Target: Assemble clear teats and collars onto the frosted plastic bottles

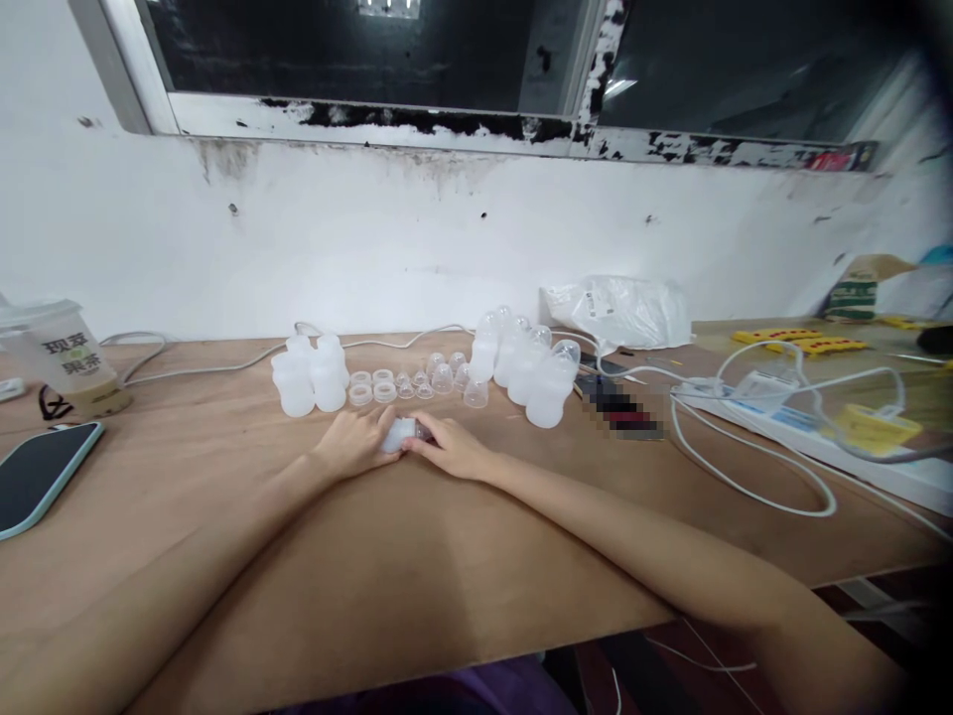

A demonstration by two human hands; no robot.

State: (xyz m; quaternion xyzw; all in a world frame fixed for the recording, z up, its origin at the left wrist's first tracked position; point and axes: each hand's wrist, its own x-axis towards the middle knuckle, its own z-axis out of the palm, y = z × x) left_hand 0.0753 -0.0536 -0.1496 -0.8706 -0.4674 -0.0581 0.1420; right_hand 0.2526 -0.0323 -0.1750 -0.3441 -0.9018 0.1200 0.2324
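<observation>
Both hands meet over the table around a small white baby bottle [397, 435] lying on its side. My left hand [351, 442] is closed round its body. The fingers of my right hand [453, 449] grip its right end, where a clear part shows; the fingers hide most of it. Just beyond stand screw rings [372, 387], clear nipples [414, 385] and clear domed caps [442, 377] in small groups. White bottle bodies [311, 372] without caps stand behind my left hand. Capped bottles [547, 387] stand in a row to the right.
A drink cup [70, 362] and a phone [45, 479] lie at the left. At the right are a white plastic bag [621, 310], a blurred-out dark item [621, 407], a power strip [819, 437] and looping white cables [734, 467]. A wall closes the back.
</observation>
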